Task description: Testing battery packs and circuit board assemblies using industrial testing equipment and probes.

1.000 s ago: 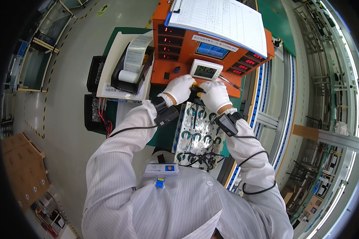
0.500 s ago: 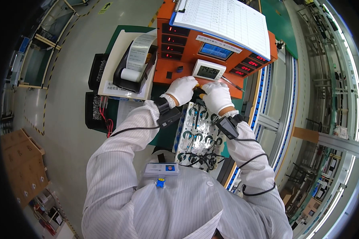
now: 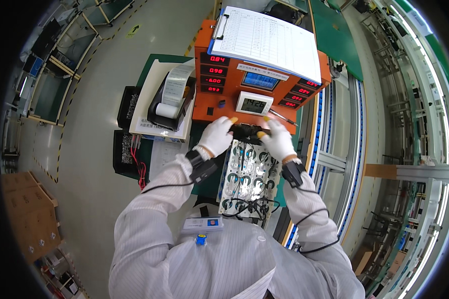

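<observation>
My left hand (image 3: pixel 217 136), in a white glove with yellow fingertips, hovers at the front edge of the orange test instrument (image 3: pixel 202 107). Its thumb and forefinger are apart, with nothing visible between them. On the other side my right hand (image 3: pixel 278 140), gloved the same way, is also open with its fingers spread. Dark connectors and black leads (image 3: pixel 245 131) lie between the two hands, against the instrument's front. Just below them is a white tray (image 3: pixel 224 187) of round parts with black wires. What exactly the leads plug into is too small to tell.
A white digital clock (image 3: pixel 254 103) and a pen (image 3: pixel 283 117) rest on the instrument, under a clipboard with a paper form (image 3: pixel 269 37). To the left stands a label printer (image 3: pixel 172 97), with red leads (image 3: pixel 140 167) nearby. A conveyor rail (image 3: pixel 314 142) runs along the right.
My hands have come apart from their close position at the connectors, leaving them uncovered. The red displays on the instrument's left now show fuller readings. The view has shifted slightly.
</observation>
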The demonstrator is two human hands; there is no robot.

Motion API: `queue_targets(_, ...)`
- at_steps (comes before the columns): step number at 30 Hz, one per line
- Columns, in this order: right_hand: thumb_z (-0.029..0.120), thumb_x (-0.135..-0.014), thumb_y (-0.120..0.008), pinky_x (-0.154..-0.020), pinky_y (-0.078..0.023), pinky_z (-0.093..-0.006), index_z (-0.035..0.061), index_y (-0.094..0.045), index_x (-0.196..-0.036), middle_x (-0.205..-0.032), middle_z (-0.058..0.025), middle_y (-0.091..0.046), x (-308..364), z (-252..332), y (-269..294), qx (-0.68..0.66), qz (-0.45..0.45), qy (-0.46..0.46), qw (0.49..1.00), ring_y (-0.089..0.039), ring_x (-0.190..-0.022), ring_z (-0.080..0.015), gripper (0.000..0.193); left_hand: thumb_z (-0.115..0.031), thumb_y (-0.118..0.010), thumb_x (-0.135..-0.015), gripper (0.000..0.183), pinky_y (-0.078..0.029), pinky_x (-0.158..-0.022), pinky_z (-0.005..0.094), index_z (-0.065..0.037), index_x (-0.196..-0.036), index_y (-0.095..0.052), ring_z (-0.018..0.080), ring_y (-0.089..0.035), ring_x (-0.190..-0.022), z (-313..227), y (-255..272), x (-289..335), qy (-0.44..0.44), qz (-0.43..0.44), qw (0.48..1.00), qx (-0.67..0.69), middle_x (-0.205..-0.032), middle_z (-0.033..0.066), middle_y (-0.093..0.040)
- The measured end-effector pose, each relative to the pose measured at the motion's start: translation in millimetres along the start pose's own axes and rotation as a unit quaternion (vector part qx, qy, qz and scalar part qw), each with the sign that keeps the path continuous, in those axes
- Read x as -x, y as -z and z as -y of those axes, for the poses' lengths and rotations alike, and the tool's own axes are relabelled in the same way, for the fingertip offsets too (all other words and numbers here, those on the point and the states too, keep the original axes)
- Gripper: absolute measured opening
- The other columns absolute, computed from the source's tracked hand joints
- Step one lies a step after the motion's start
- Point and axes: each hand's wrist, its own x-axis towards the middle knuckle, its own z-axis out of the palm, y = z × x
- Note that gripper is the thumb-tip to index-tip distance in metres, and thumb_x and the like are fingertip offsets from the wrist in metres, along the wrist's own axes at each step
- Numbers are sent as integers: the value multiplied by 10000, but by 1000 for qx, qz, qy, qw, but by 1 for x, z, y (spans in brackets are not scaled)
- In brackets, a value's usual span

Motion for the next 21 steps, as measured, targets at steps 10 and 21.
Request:
queue_targets(10,173,-911,-660,-862,-508,-315,-13,-654,-1178,-1046,-167,-716,177,-130,-45,-149,-166,-347,911,-683,-943,-226,325,-116,-661,-763,422,-476,-915,448,-41,-1176,-623,363,-566,-1079,22,-40,109,86,4,991,-102,-1167,165,-591)
queue_targets(21,217,-844,-710,-990,-472,-451,10,-395,-1430,-1373,-216,-519,256,-100,-96,2,-152,-295,943,-547,-1205,-391,697,-115,-623,-804,520,-288,-1113,517,-100,-1320,-572,381,-351,-1362,43,-87,186,21,4,947,-322,-1376,193,-453)
